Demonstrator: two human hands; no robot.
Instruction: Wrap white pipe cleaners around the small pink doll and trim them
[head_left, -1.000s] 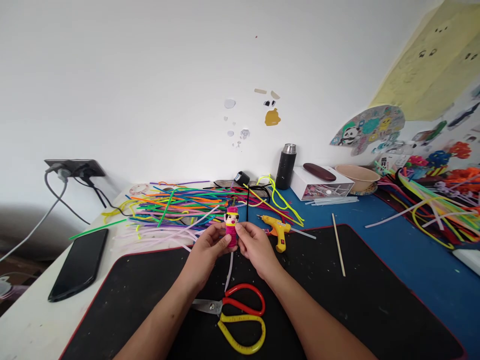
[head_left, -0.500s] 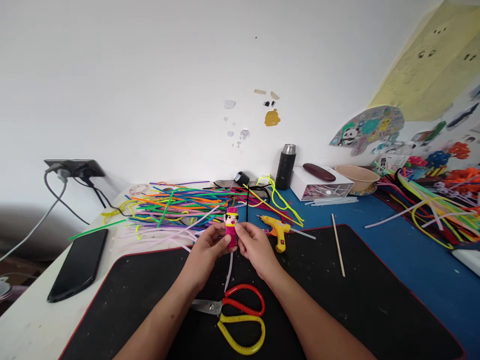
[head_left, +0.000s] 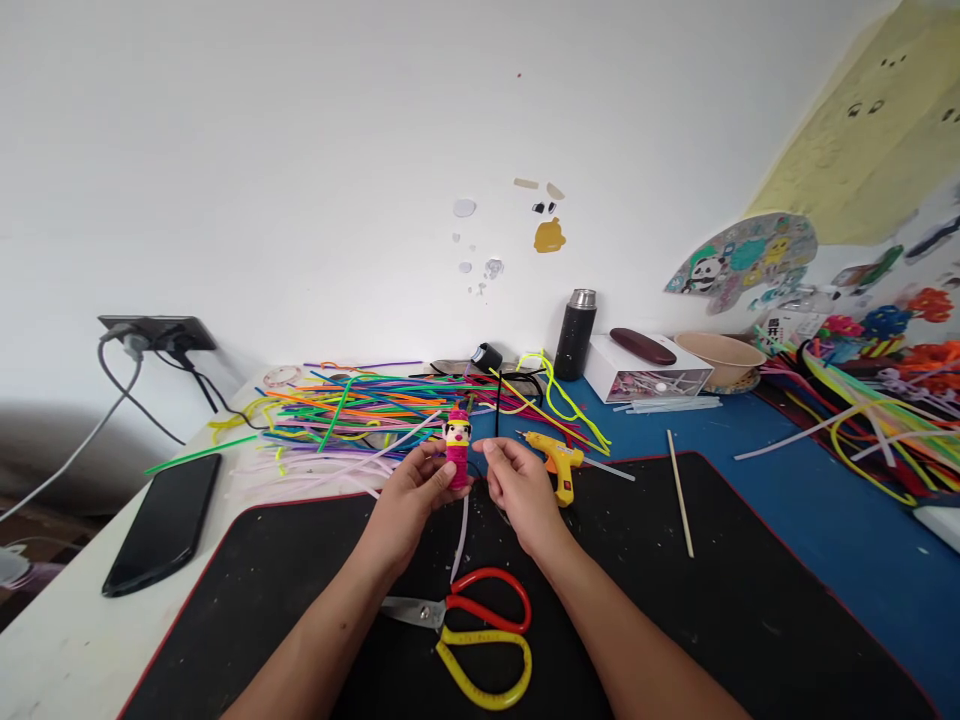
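A small fuzzy doll figure, with a magenta body, white face, black hair and a magenta-and-yellow hat, stands upright in my left hand. My left thumb and fingers are closed around its lower body. Just to the right, apart from the figure, is my right hand, its fingers curled and thumb and index finger close together; whether anything tiny is between them I cannot make out. Below both hands, scissors with one red and one yellow handle lie on the black mat. A pale strip hangs or lies under the figure.
Many coloured pipe cleaners spread behind my hands. A yellow glue gun lies close to my right hand. A wooden stick, a phone, a black flask, a white box and a bowl stand or lie around.
My right hand has let go of the figure and moved slightly right. My left hand has shifted the figure a little to the left. The camera view has turned slightly.
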